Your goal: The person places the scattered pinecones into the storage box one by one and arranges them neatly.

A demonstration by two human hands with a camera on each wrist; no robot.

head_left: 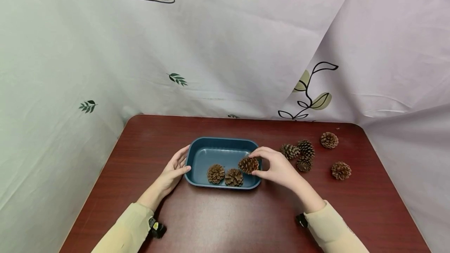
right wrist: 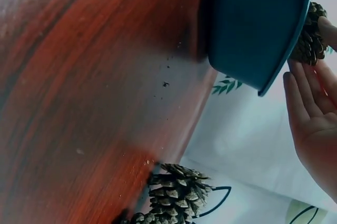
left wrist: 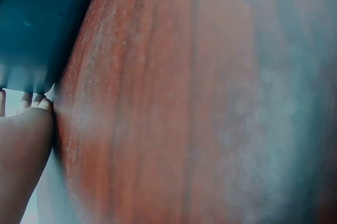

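A blue rectangular tray (head_left: 225, 143) stands on the table, with two brown pinecones (head_left: 216, 173) lying along its near side. My left hand (head_left: 172, 171) holds the tray's left end, thumb at the rim and fingers along the outer wall. My right hand (head_left: 277, 168) pinches another pinecone (head_left: 248, 165) between thumb and fingers, over the tray's right end. From the right wrist, that pinecone (right wrist: 309, 37) shows at the level of the tray's rim (right wrist: 287, 58). Only the outside of the tray (left wrist: 42, 29) and part of the left hand (left wrist: 23, 145) show in the left wrist view.
Right of the tray, three pinecones (head_left: 306, 149) sit in a cluster. Two more, one pinecone (head_left: 329, 140) farther back and one pinecone (head_left: 341, 170) nearer, lie to their right. The reddish-brown table (head_left: 225, 221) meets a white patterned cloth (head_left: 225, 50) at its back edge.
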